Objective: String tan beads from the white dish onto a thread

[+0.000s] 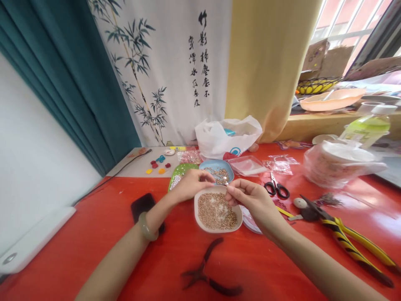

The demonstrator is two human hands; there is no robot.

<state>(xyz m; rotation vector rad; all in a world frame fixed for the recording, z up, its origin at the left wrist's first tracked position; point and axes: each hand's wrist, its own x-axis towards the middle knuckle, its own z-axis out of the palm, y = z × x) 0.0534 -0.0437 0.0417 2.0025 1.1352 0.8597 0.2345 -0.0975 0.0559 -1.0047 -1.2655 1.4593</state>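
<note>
My left hand (191,184) and my right hand (250,200) meet above a white dish (198,213) filled with small copper-coloured beads (216,212). Both hands pinch something tiny between thumb and fingertips; a thin thread or pin seems to run between them, too small to make out. A pale green bangle (146,228) sits on my left wrist. Just behind the hands stand a blue dish (226,165) with mixed beads and a green dish (178,172).
On the red table (94,242) lie dark pliers (206,271) in front, a black phone (142,205) at left, black scissors (277,188) and yellow-handled pliers (354,242) at right. A white plastic bag (225,136), small clear bags and a stack of plates (338,163) stand behind.
</note>
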